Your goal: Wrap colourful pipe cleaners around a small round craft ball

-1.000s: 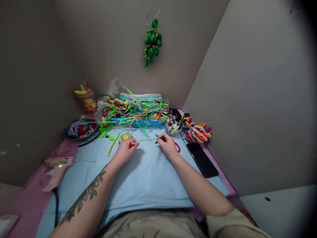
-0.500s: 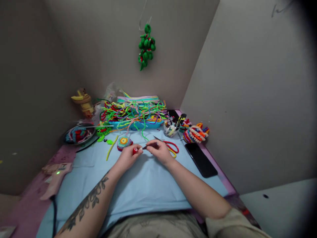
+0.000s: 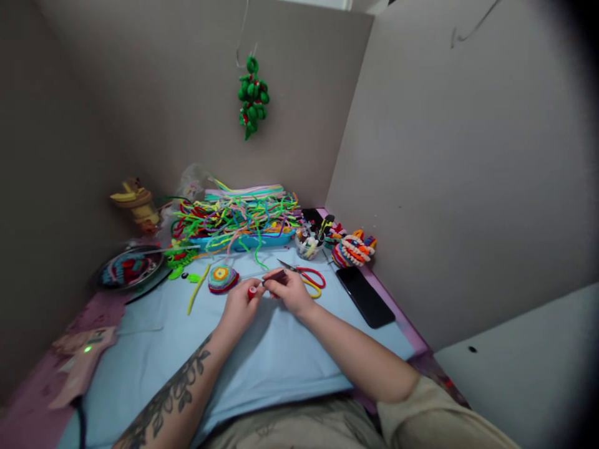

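My left hand (image 3: 240,305) is closed on a small red piece (image 3: 253,291) with a whitish spot; I cannot make out its kind. In my right hand (image 3: 293,292) is a dark marker pen (image 3: 279,275), pinched between thumb and fingers, its thin end pointing at the left fingertips. Both hands meet over the blue cloth (image 3: 276,349). Behind the left hand sits a round striped pipe-cleaner piece (image 3: 223,278), with a yellow pipe cleaner (image 3: 198,289) beside it. Scissors (image 3: 313,278) with red and yellow handles lie just beyond the right hand.
A blue tray (image 3: 276,239) heaped with pipe cleaners (image 3: 234,215) stands at the back. A cup of tools (image 3: 309,245), a striped multicoloured piece (image 3: 353,249) and a black phone (image 3: 365,297) are on the right. A pink glue gun (image 3: 84,368) and a metal bowl (image 3: 110,284) are on the left.
The camera view has turned slightly, so everything sits further left. The marker stays between the hands, its thin end closer to the left fingertips.
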The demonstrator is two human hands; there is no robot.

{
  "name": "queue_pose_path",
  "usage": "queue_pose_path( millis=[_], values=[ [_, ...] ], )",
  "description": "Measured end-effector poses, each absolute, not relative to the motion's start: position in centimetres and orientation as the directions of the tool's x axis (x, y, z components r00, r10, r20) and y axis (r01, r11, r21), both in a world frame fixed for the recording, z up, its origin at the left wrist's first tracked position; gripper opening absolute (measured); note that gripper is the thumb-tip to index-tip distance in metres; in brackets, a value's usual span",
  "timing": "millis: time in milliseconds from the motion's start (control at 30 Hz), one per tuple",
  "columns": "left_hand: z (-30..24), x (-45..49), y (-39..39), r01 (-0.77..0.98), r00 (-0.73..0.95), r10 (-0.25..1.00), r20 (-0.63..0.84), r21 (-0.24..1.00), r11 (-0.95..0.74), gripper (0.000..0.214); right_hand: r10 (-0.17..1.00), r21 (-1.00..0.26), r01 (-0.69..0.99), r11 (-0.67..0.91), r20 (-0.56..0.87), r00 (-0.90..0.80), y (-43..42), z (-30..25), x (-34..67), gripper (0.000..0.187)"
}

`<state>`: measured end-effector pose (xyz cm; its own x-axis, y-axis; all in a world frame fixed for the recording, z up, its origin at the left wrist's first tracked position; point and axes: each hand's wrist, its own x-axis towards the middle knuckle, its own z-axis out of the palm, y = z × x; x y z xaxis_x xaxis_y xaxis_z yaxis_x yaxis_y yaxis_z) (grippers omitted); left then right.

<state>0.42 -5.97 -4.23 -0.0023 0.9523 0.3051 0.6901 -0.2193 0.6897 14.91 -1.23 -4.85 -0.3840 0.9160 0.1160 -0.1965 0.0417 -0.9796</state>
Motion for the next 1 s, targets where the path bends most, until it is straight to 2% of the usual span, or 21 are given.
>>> queue_pose_path(
  millis=[100,233,367,400,433,500,533,600,700,800,900,1000],
  values=[
    [-4.3,0.9,-5.9,0.662,0.011,0.953,0.302,0.712,-0.234,0.025,0.91,-0.983,-0.164,0.081,0.14,-0.389,-1.1,-5.2,14.9,0.022],
    [-4.4,1.3,-5.6,0.636,0.048,0.976,0.214,0.747,-0.195,0.031,0.893,-0.98,-0.09,0.178,0.199,-0.405,-0.6,-5.6,14.7,0.022],
    [-4.0,0.7,-5.1,0.602,-0.036,0.977,0.209,0.785,-0.145,0.03,0.88,-0.966,-0.024,0.258,0.245,-0.408,1.1,-4.4,16.4,0.034],
    [-3.9,0.5,-5.1,0.6,-0.06,0.977,0.206,0.79,-0.13,0.031,0.898,-0.952,0.012,0.306,0.285,-0.335,1.8,-3.9,17.4,0.036],
    [-3.8,0.2,-5.0,0.605,-0.079,0.976,0.205,0.788,-0.116,0.032,0.922,-0.931,0.077,0.356,0.337,-0.189,2.6,-3.3,18.5,0.036],
    [-3.8,-0.3,-4.9,0.632,-0.094,0.972,0.217,0.767,-0.11,0.034,0.896,-0.868,0.326,0.375,0.43,0.114,4.2,-2.4,20.9,0.029],
    [-3.7,-0.4,-4.8,0.645,-0.095,0.967,0.235,0.755,-0.121,0.034,0.864,-0.816,0.449,0.365,0.476,0.163,4.9,-2.0,22.0,0.025],
    [-3.6,-0.3,-4.5,0.66,-0.092,0.956,0.279,0.736,-0.152,0.034,0.834,-0.678,0.635,0.37,0.544,0.094,6.1,-1.8,23.4,0.018],
    [-2.6,0.5,-3.1,0.668,-0.084,0.94,0.332,0.719,-0.194,0.033,0.81,-0.462,0.776,0.429,0.577,-0.105,7.3,-1.7,23.4,0.02],
    [-1.0,1.9,-0.9,0.685,-0.078,0.921,0.381,0.692,-0.228,0.028,0.793,-0.3,0.851,0.431,0.577,-0.199,8.7,-1.2,21.9,0.023],
    [0.3,3.5,1.6,0.693,-0.102,0.913,0.395,0.687,-0.22,0.021,0.804,-0.153,0.891,0.427,0.516,-0.296,10.5,-0.3,20.6,0.023],
    [0.9,4.7,3.5,0.677,-0.147,0.897,0.417,0.703,-0.216,0.02,0.82,-0.094,0.884,0.458,0.429,-0.379,12.2,0.3,20.2,0.021]
  ],
)
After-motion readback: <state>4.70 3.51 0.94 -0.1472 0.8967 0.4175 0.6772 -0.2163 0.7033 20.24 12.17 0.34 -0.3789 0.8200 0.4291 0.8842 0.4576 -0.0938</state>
